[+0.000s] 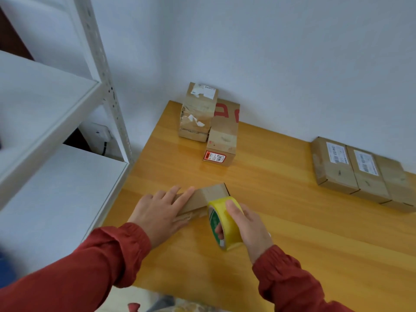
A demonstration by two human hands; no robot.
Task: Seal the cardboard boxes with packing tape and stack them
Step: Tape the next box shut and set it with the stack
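Head view looks down at a small brown cardboard box (pixel 210 195) lying near the front left part of a shiny yellow wooden table (pixel 304 244). The left hand (pixel 161 213) lies flat on top of the box, with its fingers straight and a bit spread, pressing it down. The far end of the box sticks out past the fingertips.

Right by the near right corner of the box is a roll of yellow packing tape (pixel 228 231) with green print on its side. The right hand (pixel 251 226) grips the roll, with the thumb over the top and the fingers curled through the hole. The roll stands on its edge. I cannot tell if it rests on the table or is held just above it. Both arms wear red sleeves (pixel 90 273).

Further back, by the white wall (pixel 292 64), stands a tall pile of brown taped boxes (pixel 198 113) with torn white labels. A long brown box with red print (pixel 225 134) lies right beside the pile and has a red and white label on its near end.

At the right side of the table, three flat brown boxes (pixel 360 174) sit side by side in a row. Two of them have white labels on top.

On the left, a white metal shelf rack (pixel 56 97) stands just beside the table. A white wall socket (pixel 99 134) shows behind the rack.
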